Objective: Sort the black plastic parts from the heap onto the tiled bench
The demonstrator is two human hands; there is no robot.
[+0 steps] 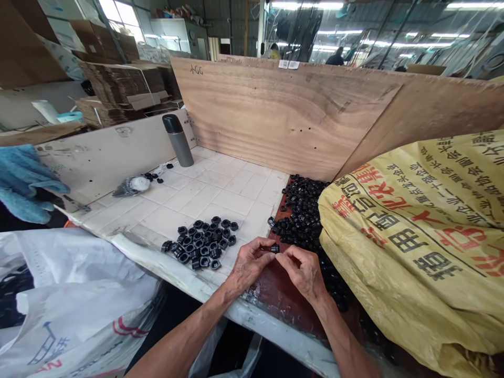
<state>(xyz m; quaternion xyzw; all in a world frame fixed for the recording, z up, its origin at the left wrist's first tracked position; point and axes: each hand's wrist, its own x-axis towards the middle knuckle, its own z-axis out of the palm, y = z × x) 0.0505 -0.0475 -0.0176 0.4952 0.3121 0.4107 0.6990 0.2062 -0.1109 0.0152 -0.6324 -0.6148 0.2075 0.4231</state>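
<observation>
Our left hand [250, 265] and right hand [302, 273] meet, fingers [262, 242] gripping a small black ring [274, 248] near the tiled surface's [252, 194] front edge.

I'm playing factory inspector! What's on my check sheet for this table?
surface: white tiled bench top, red-brown board along its side
job's things: black ring-shaped part between the fingers, a cluster of them on the tiles, a heap on the board
clutter: steel flask, blue cloth, small plastic bag
grippers: left hand and right hand both pinch the part
cables: nothing seen
surroundings: plywood panel, yellow printed sack, white sack, stacked cardboard, distant person
</observation>
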